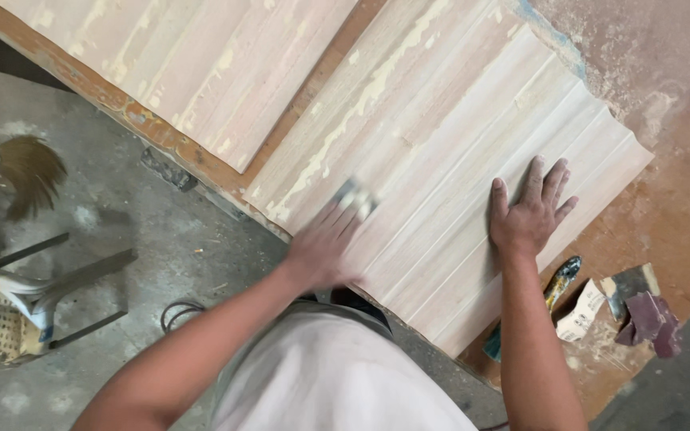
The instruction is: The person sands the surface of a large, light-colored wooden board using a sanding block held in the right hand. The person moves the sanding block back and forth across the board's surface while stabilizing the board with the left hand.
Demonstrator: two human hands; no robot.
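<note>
A fluted panel lies on the counter, with a second panel beside it to the left. The left hand rests on the fluted panel's near left edge, the right hand further right (flat on it). Scraps of sandpaper lie on the counter near the right forearm, a brush on the floor at left

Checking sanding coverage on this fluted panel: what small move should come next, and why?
Probably slide the left hand with its sanding pad further up the groove, where pale filler streaks show on the fluted panel. The right hand lies flat, steadying it.
</note>
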